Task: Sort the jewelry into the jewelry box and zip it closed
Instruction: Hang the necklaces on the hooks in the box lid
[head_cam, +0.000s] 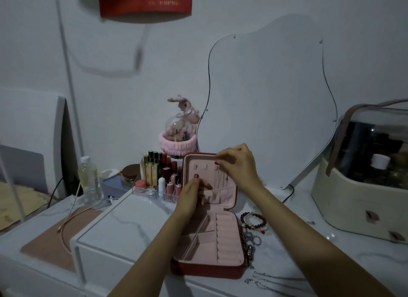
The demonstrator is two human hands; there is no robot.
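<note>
A red jewelry box (205, 272) with pink lining lies open on the white table, its lid (189, 162) standing upright at the back. My right hand (237, 164) is at the lid's top right and pinches a thin chain (221, 178) that hangs down the lining. My left hand (192, 194) holds the gathered pocket at the bottom of the lid. The base compartments look empty. Dark red bead bracelets (254, 221) and a silver chain (251, 239) lie just right of the box. More thin chains (271, 279) lie at the front right.
A clear organizer of lipsticks (159, 177) stands left of the lid, with a bottle (88, 177) farther left. A wavy mirror (271, 102) leans on the wall behind. A cream cosmetics case (362, 186) sits at the right. A thin hairband (70, 217) lies on a pink mat at the left.
</note>
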